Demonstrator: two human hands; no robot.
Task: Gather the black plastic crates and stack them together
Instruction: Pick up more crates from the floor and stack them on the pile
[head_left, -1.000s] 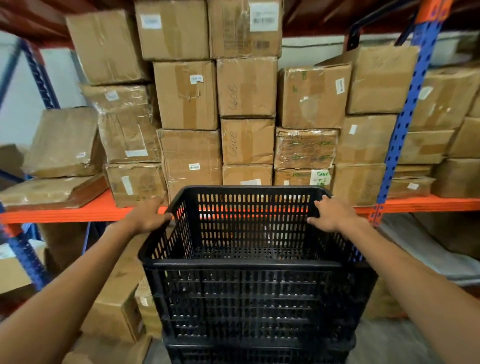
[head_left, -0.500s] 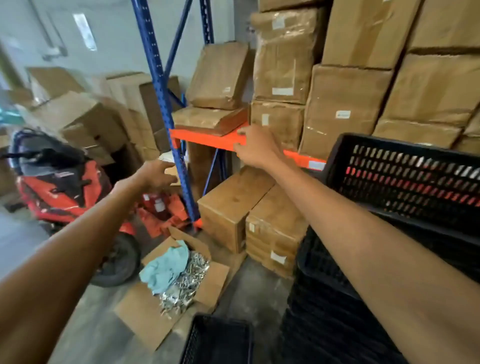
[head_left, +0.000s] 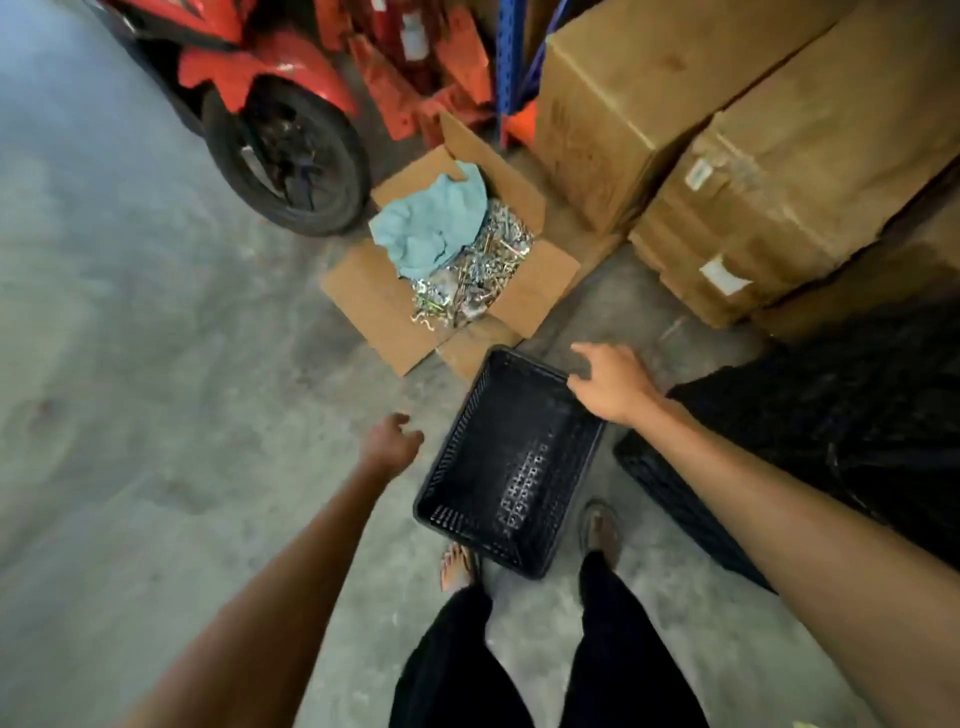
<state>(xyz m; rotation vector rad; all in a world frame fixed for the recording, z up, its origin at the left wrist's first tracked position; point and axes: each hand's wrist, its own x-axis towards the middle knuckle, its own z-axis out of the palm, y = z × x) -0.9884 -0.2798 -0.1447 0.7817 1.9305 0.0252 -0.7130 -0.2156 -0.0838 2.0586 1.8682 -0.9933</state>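
The empty black perforated plastic crate stands on the grey concrete floor just before the person's feet; the step in hand seems the reaching for it. The right hand hovers open at its far rim, the left hand open beside its left wall, neither clamped; next both must grip the rims. The dark crate stack waits right; the open cardboard box of metal scraps lies near ahead.
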